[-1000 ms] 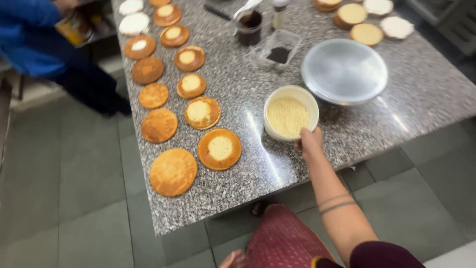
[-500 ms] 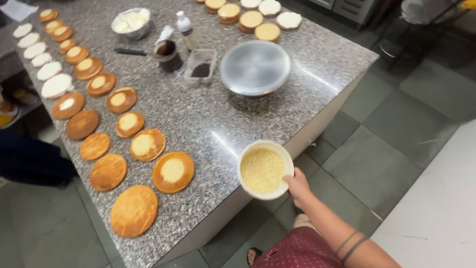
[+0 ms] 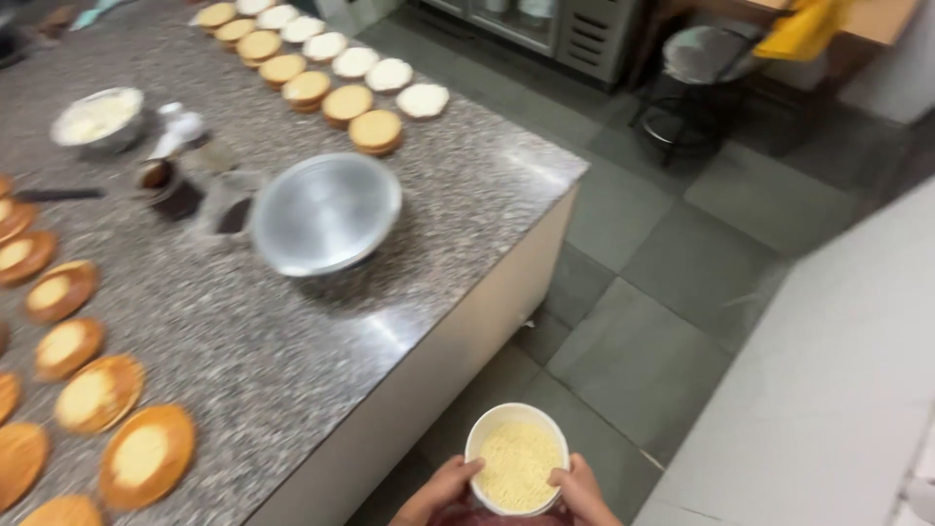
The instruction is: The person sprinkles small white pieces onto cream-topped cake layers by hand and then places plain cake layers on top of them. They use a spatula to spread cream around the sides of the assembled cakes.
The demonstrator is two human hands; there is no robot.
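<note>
- My left hand (image 3: 443, 490) and right hand (image 3: 581, 490) each clamp their grip on the white bowl (image 3: 516, 458) of yellow crumbs.
- It hangs beside the granite counter (image 3: 292, 331).

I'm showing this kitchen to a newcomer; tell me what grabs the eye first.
Both hands, left hand and right hand, grip a white tub of pale crumbs at the bottom edge, off the granite counter. On the counter, an upturned steel bowl sits mid-surface, and round sponge cakes line its left side.
</note>
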